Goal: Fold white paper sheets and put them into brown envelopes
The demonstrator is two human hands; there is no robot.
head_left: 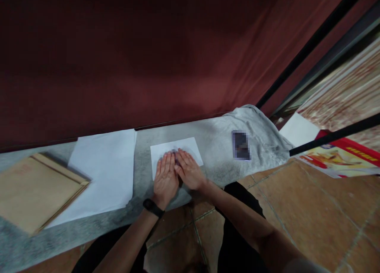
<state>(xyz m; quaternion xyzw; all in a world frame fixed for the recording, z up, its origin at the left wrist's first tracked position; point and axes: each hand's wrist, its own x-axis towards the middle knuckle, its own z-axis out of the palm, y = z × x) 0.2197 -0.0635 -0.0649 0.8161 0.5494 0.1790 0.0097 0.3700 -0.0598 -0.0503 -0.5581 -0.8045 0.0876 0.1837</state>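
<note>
While left hand and right hand lie flat on paper, cloth borders it.

We wear a black wristband below the left hand; forearms are bare; black trousers show at 6 o'clock.

No text, number or brand can be read. The red and yellow printed sheet at the far right has yellow lettering along its red band, but it is too small and blurred to make out. The dark flat item on the counter is pixelated. The white sheet at the centre shows a plain face.
</note>
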